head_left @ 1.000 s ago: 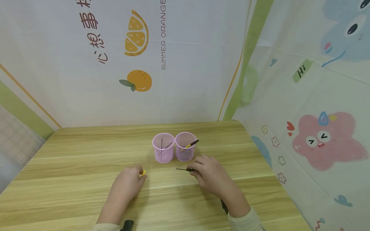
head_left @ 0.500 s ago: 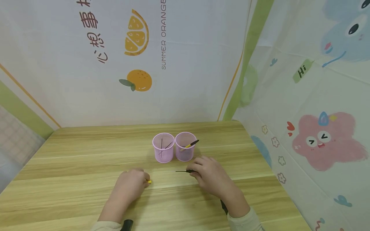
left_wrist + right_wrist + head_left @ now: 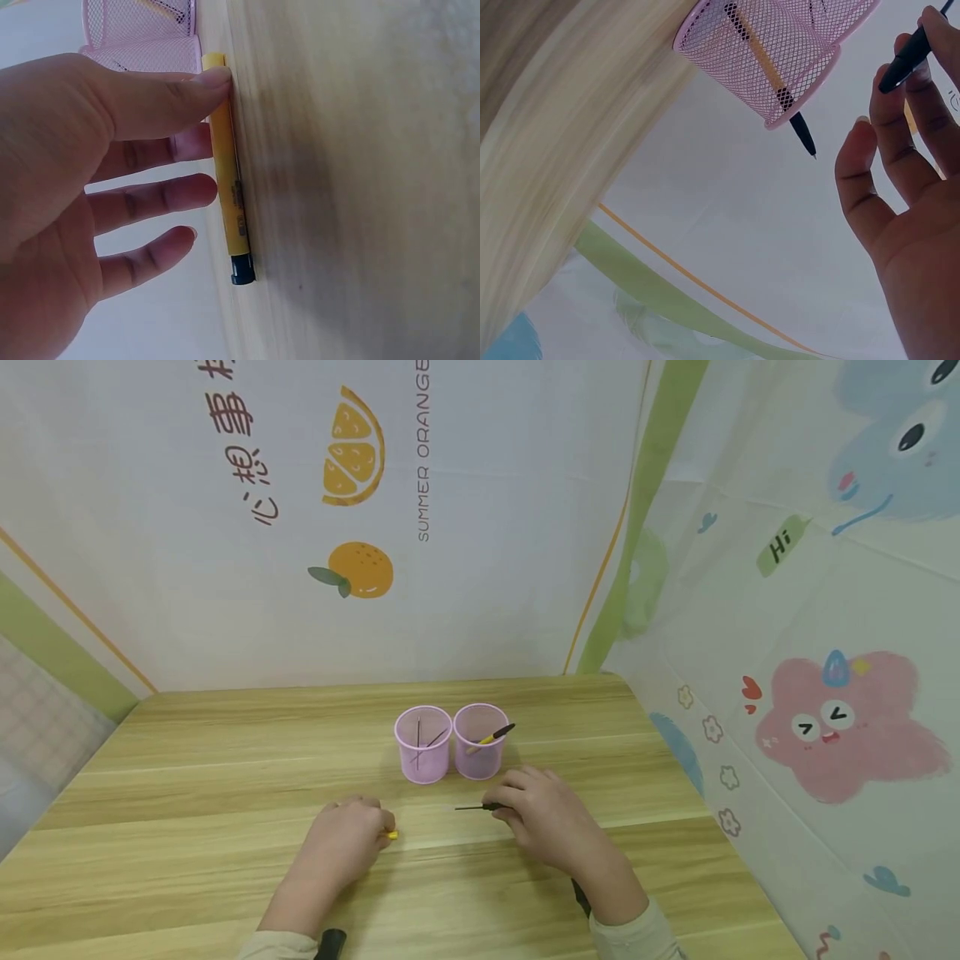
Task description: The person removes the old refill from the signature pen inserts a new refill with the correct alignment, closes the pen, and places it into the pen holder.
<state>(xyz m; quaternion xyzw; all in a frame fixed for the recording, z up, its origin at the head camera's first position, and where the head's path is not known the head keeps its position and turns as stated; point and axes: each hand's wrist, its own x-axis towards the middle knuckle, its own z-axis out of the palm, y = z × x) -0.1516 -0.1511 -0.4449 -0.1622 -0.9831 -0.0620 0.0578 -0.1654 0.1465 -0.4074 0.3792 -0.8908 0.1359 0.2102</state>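
My left hand (image 3: 345, 843) pinches a yellow pen barrel (image 3: 229, 165) between thumb and index finger, near one end. The barrel has a black plug (image 3: 242, 268) at its other end and lies along the wooden tabletop in the left wrist view; the other fingers are spread beside it. In my right hand (image 3: 543, 822), thumb and fingers pinch the black front section of a pen (image 3: 907, 64). A thin dark refill (image 3: 468, 808) sticks out of it, pointing left toward the left hand. The two pen parts are apart.
Two pink mesh cups stand side by side beyond the hands. The left cup (image 3: 425, 768) holds a few thin dark rods. A yellow-and-black pen (image 3: 491, 737) leans in the right cup (image 3: 478, 767). Printed cloth (image 3: 487, 610) hangs behind the wooden table (image 3: 225, 760).
My left hand has shifted right and slightly nearer with the yellow barrel, turning it toward the refill. The right hand stays nearly in place; the refill's free end has dipped a little.
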